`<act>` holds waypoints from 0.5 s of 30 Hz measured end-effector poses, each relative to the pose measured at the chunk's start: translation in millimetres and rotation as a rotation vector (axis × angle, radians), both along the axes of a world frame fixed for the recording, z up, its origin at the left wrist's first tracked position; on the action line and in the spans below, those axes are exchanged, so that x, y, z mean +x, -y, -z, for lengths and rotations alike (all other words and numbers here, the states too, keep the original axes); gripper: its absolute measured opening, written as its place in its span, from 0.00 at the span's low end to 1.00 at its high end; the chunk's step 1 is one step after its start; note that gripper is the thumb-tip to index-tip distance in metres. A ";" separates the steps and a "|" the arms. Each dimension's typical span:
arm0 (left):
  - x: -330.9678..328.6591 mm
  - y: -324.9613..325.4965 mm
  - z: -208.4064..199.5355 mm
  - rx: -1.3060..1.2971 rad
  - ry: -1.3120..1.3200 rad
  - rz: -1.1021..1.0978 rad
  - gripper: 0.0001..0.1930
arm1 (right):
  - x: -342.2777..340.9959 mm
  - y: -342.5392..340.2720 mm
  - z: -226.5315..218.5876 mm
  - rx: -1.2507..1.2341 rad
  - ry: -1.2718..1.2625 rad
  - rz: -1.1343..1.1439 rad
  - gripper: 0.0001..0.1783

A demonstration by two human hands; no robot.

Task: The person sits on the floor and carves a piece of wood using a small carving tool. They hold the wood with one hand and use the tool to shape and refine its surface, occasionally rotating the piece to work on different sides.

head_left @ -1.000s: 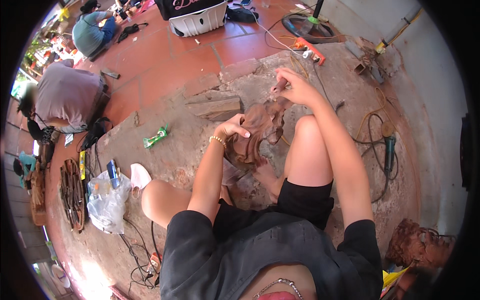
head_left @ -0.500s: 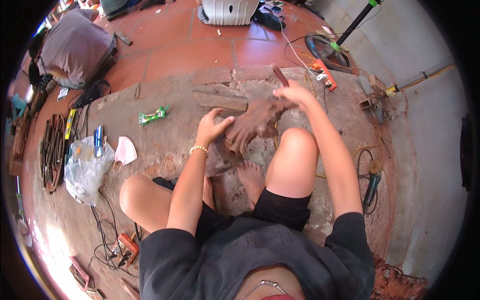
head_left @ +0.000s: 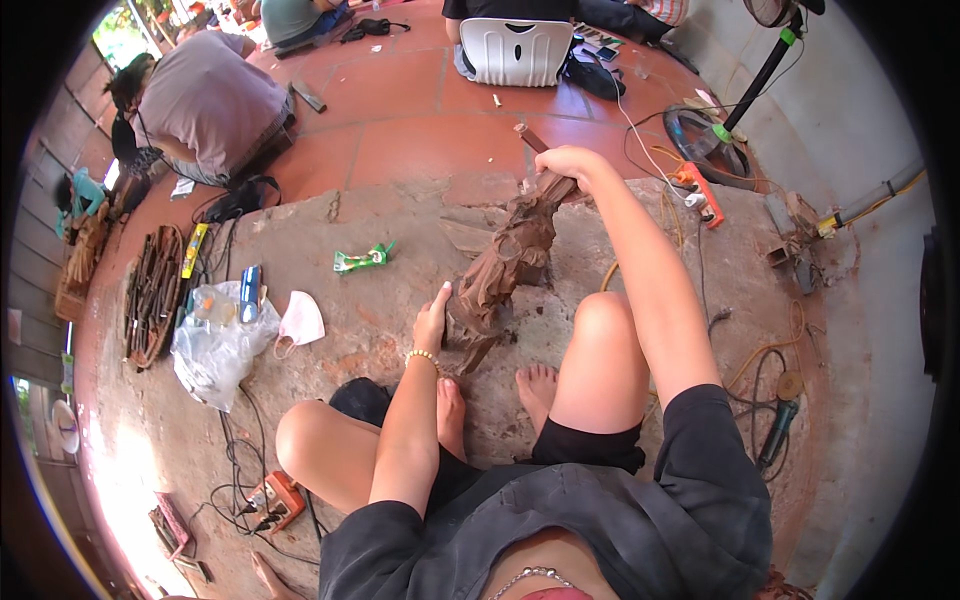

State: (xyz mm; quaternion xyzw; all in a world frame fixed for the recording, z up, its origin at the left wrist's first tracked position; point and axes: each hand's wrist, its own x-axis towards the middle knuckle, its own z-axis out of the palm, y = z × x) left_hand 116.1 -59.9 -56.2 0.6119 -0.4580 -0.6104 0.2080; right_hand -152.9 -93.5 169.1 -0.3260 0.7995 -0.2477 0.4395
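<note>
A brown wood carving (head_left: pixel 505 255) with a rough, deeply cut surface leans at a slant above the ground in front of my feet. My left hand (head_left: pixel 432 320) is closed against its lower left side, with some fingers hidden by the wood. My right hand (head_left: pixel 570 165) wraps over its upper end. Past the right fist sticks out a straight reddish-brown piece (head_left: pixel 528 137); whether it belongs to the carving I cannot tell. Partly behind the carving lies a flat wooden block (head_left: pixel 465 237).
To the left lie a green packet (head_left: pixel 362 258), a pale mask (head_left: pixel 301 320), a plastic bag (head_left: pixel 220 350) and a basket of slim tools (head_left: pixel 153 300). Orange power strips (head_left: pixel 275 502) and cords flank me. At right rests a power tool (head_left: pixel 779 432). Other people sit farther off.
The carving has turned more upright, and its blur is gone. My left hand has gone from spread fingers to closing on its lower side. The view has shifted, showing more of the far floor.
</note>
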 end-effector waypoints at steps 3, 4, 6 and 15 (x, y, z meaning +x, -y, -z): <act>2.3 8.0 20.3 0.155 -0.217 -0.011 0.44 | -0.2 9.4 9.5 -0.108 0.043 -0.002 0.12; -1.3 5.7 16.5 0.197 -0.275 0.006 0.43 | -5.1 11.1 15.6 -0.141 0.039 0.003 0.11; -11.4 0.1 7.8 0.263 -0.317 0.039 0.42 | -24.9 14.0 34.0 -0.256 0.092 0.099 0.15; -6.4 -7.5 -36.4 0.509 -0.063 0.173 0.43 | 2.1 7.1 -2.1 -0.148 0.018 0.063 0.21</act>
